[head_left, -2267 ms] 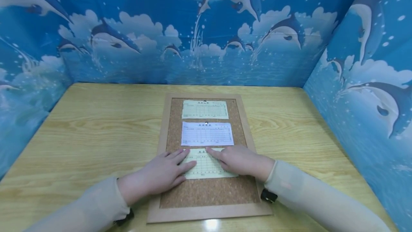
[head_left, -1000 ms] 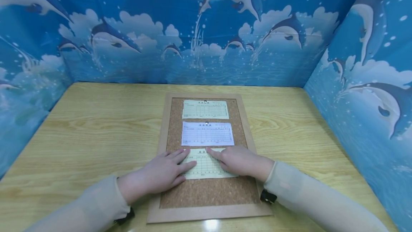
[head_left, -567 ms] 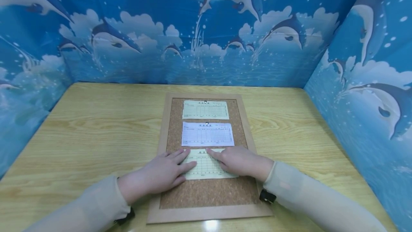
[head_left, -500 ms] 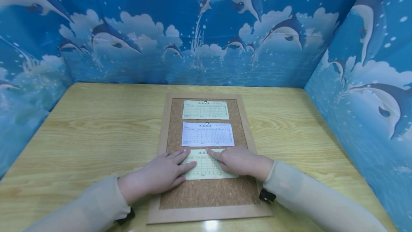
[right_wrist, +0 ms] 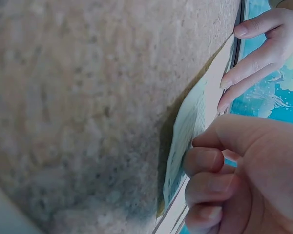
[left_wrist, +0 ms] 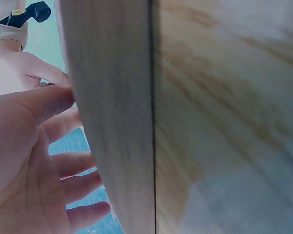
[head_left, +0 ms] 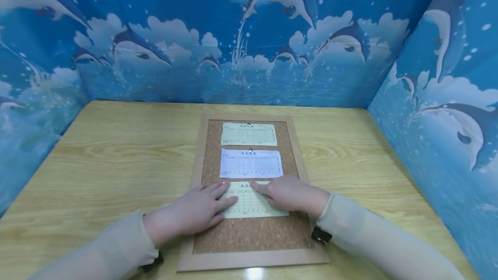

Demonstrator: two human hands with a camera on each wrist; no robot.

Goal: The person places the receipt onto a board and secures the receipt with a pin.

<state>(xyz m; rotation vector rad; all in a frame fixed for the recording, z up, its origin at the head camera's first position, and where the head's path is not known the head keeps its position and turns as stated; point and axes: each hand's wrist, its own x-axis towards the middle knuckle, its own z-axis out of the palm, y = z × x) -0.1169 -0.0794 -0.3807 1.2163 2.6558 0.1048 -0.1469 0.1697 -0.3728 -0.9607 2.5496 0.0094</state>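
A framed corkboard (head_left: pixel 253 237) lies on the table with a stack of three paper forms up its length. My left hand (head_left: pixel 190 211) rests with spread fingers on the left part of the lowest, pale green form (head_left: pixel 245 204). One straight finger of my right hand (head_left: pixel 292 195) presses at that form's top middle; whatever lies under the fingertip is hidden. The right wrist view shows the right hand's other fingers (right_wrist: pixel 210 187) curled over the form, whose near edge lifts slightly off the cork. In the left wrist view, the left fingers (left_wrist: pixel 80 190) reach over the board's wooden frame (left_wrist: pixel 107 97).
Above it sit a white-lilac form (head_left: pixel 250 164) and another pale green form (head_left: pixel 249 135), each with a small shiny pin at its top middle. The wood-grain table (head_left: pixel 128 150) extends to both sides. Blue dolphin-print curtains (head_left: pixel 171 72) enclose the back and sides.
The view has tilted up very slightly, so the scene sits a little lower. Both hands keep their places on the lowest form.
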